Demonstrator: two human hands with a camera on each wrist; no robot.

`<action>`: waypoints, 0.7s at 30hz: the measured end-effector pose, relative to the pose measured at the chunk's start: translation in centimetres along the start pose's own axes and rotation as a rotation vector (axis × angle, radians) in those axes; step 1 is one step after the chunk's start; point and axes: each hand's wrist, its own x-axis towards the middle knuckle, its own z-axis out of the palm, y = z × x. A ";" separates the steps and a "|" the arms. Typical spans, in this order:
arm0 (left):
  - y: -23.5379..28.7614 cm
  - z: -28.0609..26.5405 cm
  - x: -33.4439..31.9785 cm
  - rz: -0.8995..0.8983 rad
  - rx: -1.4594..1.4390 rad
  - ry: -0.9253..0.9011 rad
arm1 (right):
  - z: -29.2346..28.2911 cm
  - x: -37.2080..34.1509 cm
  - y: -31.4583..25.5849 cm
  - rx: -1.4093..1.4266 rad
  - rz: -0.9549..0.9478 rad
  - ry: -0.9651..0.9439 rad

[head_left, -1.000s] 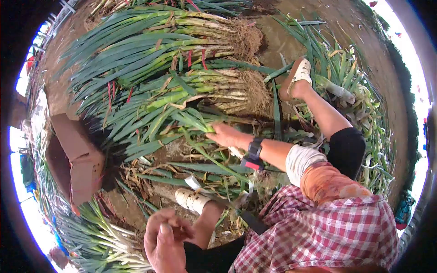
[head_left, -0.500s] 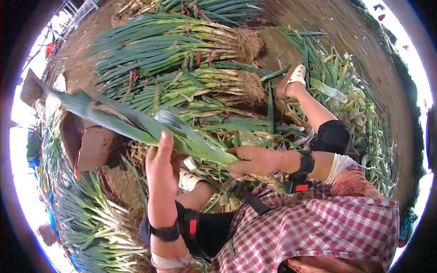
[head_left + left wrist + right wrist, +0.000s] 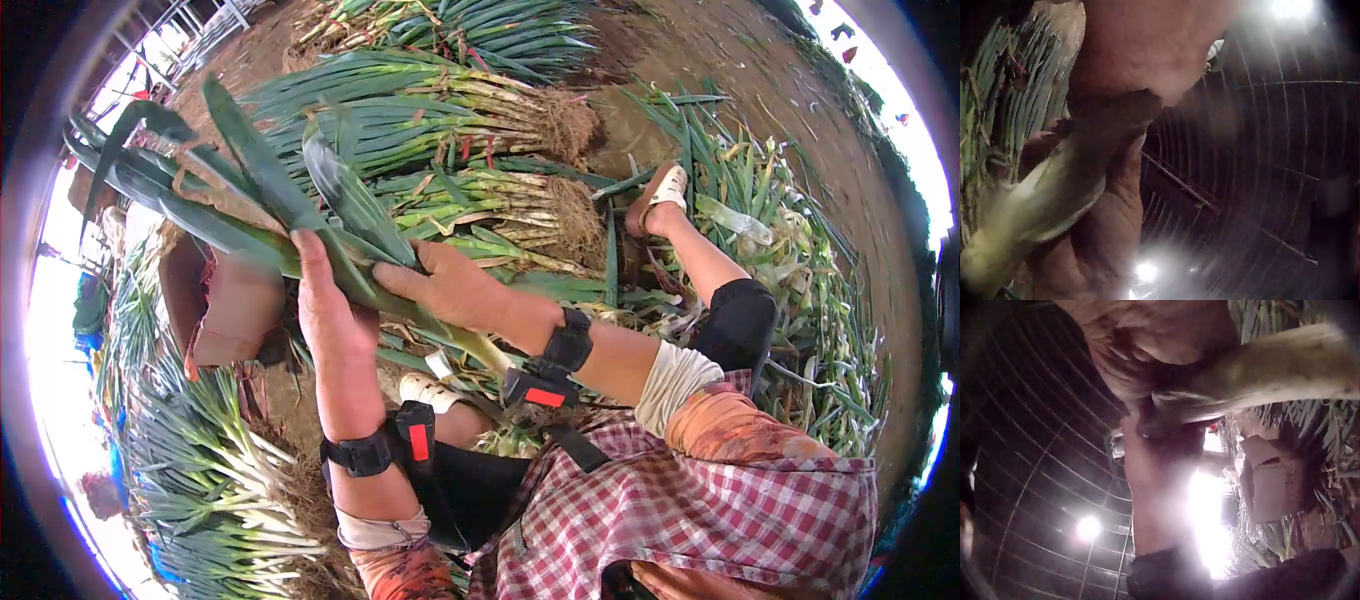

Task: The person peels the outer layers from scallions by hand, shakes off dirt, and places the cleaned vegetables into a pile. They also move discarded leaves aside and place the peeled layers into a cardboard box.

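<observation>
A large leafy green onion point(image 3: 235, 215) is held up in both hands in the head view, its leaves fanning to the upper left and its pale stem point(image 3: 478, 350) pointing down right. The left hand point(image 3: 338, 310) grips it from below, thumb across the leaves. Just right of it, the right hand point(image 3: 455, 285) has its fingers and thumb curled round the upper stem. In the left wrist view, the thick pale stem point(image 3: 1054, 194) passes under the left hand point(image 3: 1141, 50). The right wrist view shows the stem point(image 3: 1291, 365) leaving the right hand point(image 3: 1166, 337).
Tied bundles of green onions point(image 3: 440, 110) lie behind the hands, roots to the right. More onions point(image 3: 230, 480) lie at the lower left, near a cardboard box point(image 3: 238, 310). Loose trimmings point(image 3: 800, 290) are heaped at the right beside a foot in a cream clog point(image 3: 668, 188).
From the bundles, the right hand has brought one onion up to the left hand, which now grips it. In the last half second the right hand has moved left along the stem and the onion has risen.
</observation>
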 end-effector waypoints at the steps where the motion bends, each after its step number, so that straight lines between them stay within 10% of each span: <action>1: 0.2 -0.1 0.0 0.021 -0.055 -0.002 | 0.6 0.1 0.1 -0.107 -0.102 0.057; 11: 3.8 -4.3 2.2 0.235 -0.224 0.229 | -6.4 -15.8 8.6 -1.012 0.040 -0.290; 12: 4.6 -4.6 2.0 0.266 -0.230 0.205 | -8.7 -18.5 10.3 -1.200 0.493 -0.548; 14: 5.1 -5.6 2.3 0.285 -0.246 0.135 | -13.4 -21.4 11.1 -1.062 0.919 -0.277; 17: 4.0 -5.1 2.3 0.228 -0.242 0.081 | -15.8 -18.7 9.5 -1.589 0.232 -0.047; 21: 3.8 -3.8 2.6 0.171 -0.278 0.078 | -7.9 -9.0 2.3 -0.667 -0.155 0.087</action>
